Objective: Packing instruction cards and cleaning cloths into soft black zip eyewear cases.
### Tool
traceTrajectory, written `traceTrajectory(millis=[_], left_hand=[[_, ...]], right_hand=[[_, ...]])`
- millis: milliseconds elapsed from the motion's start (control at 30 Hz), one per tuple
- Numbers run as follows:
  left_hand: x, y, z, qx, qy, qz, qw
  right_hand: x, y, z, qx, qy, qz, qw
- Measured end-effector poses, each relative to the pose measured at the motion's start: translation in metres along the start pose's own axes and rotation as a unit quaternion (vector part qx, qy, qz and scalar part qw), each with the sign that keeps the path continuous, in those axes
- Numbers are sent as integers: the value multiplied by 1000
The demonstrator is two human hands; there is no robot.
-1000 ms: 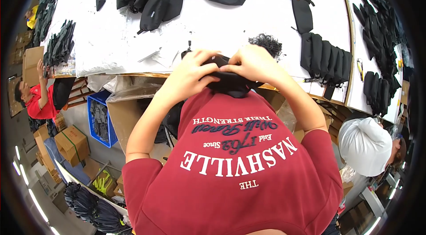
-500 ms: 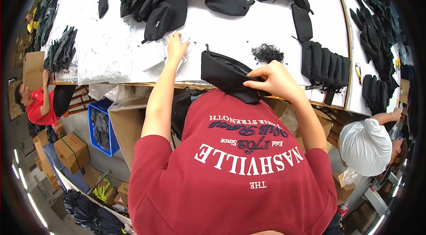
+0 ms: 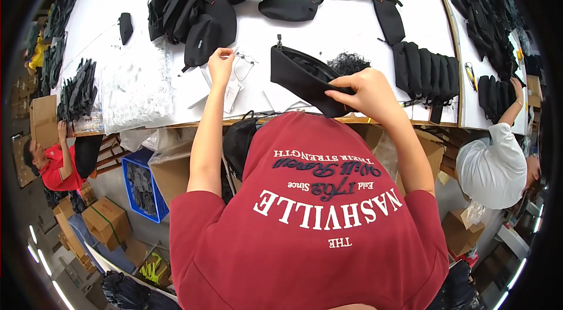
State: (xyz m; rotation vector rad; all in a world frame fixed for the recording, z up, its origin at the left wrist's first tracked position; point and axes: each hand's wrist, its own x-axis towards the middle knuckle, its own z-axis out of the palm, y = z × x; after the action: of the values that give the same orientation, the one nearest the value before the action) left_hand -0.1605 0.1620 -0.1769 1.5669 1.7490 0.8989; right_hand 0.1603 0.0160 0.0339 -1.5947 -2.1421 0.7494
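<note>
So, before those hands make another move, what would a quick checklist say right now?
1. Right hand grips the black zippered pouch: ok, thumb and fingers pinch its near right end.
2. Pouch mouth open: ok, its top edge gapes.
3. Left hand holds something: cannot tell; its fingertips meet above the white tags, but anything between them is too small to make out.
4. Left hand supports the pouch: not ok, it is well apart from it.
5. Pouch clear of the black thread pile: cannot tell, the two nearly overlap in this view.
</note>
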Motion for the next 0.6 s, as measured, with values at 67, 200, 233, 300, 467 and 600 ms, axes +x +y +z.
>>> traceTrajectory(millis=[67,200,233,300,467,600], left_hand=[[0,-1,-3,-60,-16,-36,997],[-9,24,-6,-196,2,-34,980],[-16,49,-9,-196,-2,-34,980],[-37,110,-21,-273,-28,60,960],[-80,199,-48,-20,-178,352,919],[-73,189,-46,-85,-34,337,937]], right_hand=[[-1,0,2,-9,0,-1,1000],[0,6,11,-74,21,-54,996],[1,6,12,-74,22,-51,996],[2,5,13,-87,31,-83,992],[7,-5,7,-99,31,-113,988],[8,-10,1,-76,84,-137,984]])
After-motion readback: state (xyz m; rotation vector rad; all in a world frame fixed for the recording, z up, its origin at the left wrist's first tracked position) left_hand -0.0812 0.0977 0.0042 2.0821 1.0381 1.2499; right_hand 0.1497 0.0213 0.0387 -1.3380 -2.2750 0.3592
